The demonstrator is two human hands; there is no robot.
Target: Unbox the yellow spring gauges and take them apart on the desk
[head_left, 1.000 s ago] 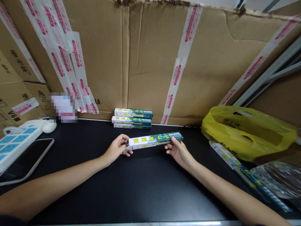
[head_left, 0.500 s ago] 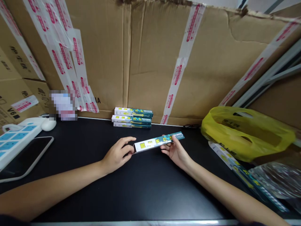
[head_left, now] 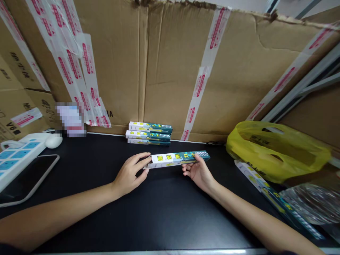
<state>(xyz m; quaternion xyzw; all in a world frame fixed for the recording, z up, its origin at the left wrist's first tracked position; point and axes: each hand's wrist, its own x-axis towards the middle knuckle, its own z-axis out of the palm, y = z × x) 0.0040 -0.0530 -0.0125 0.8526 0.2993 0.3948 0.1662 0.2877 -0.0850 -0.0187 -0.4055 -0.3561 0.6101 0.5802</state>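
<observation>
Right hand (head_left: 199,174) clamped on, thumb on top, fingers tucked underneath, gripping the long box (head_left: 172,160) near its dark R end. Over at the pale L end, left hand (head_left: 129,175) is half-curled, thumb and fingers spread around the end flap (head_left: 147,166); it's in contact, but whether that's a proper grip, can't tell. Box is approx. mid-table, R end a tad higher in view, seemingly raised just off the black table (head_left: 159,216).

Nearest us, the pale front edge (head_left: 148,252) runs along the bottom, w/ a broad stretch of black top btwn it and the hands: good room on this side. R forearm, though, passes close to a second box (head_left: 273,194) lying diagonally, near end by that edge. Clear plastic (head_left: 309,203) sits right beside it, yellow bag (head_left: 276,156) at its far end.

L flank: phone (head_left: 29,180) flat, power strip (head_left: 21,154) just past it, round white plug (head_left: 54,141) alongside; decent gap from there to the left hand.

Beyond the held box, tighter: three boxes (head_left: 148,134) bunched at the rear edge, near but apart. Behind 'em, a big carton (head_left: 175,81) w/ red-and-white tape (head_left: 200,83) walls off the far side.
</observation>
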